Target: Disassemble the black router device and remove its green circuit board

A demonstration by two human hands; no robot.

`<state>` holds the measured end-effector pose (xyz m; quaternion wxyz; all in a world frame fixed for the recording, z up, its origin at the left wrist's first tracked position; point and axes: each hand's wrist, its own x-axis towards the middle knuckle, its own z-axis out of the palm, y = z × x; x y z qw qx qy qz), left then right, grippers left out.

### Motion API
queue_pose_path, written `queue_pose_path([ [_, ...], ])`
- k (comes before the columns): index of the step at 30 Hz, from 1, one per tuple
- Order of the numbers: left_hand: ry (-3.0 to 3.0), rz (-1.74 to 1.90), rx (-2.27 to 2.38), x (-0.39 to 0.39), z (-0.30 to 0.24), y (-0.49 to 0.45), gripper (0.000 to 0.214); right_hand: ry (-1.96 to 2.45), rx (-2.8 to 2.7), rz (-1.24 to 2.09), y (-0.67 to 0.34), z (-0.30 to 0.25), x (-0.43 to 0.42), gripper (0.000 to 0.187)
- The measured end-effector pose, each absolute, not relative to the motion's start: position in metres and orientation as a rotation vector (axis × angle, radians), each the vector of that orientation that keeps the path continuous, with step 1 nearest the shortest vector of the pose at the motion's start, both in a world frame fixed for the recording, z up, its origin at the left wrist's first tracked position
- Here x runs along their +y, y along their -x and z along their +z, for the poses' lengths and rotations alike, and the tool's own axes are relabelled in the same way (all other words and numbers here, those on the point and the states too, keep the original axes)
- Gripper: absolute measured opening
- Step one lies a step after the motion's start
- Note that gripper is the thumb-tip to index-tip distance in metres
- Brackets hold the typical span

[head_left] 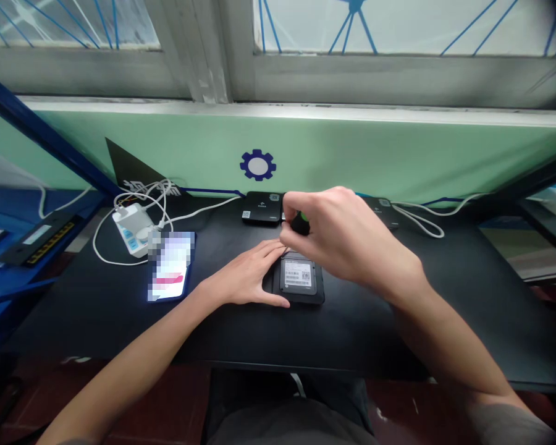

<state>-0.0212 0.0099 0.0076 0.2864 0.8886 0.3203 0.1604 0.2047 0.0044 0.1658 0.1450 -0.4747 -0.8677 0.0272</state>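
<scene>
A flat black electronic device [298,298] with a white printed label lies on the table in front of me. My left hand [248,272] grips its left side, the thumb along the near edge and the fingers at the far end. Above the device's far end, my right hand [340,232] is closed around a screwdriver with a black and green handle [300,224]. The screwdriver's tip and the spot it points at are hidden behind my fingers.
Black boxes stand along the back, one at the left [261,208] and one at the right [383,211]. A lit phone [172,266] lies left, beside a white power strip [136,228] with tangled cables. Another white cable [421,225] curls at the right.
</scene>
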Motion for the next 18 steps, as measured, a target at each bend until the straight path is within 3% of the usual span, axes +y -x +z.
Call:
queue_pose_path([
  [9,-2.370,0.411,0.880,0.009,0.006,0.023,0.115,1.418,-2.432,0.105,-0.213,0.176,0.007,0.015],
  [11,-2.325,0.459,0.907,0.010,0.005,0.024,0.101,1.438,-2.418,0.097,-0.216,0.177,0.008,0.017],
  [15,-2.261,0.618,1.041,0.012,0.000,0.025,0.052,1.474,-2.390,0.083,-0.220,0.179,0.008,0.019],
  [18,-2.291,0.730,1.116,0.016,-0.007,0.026,0.038,1.471,-2.374,0.074,-0.223,0.181,0.008,0.016],
])
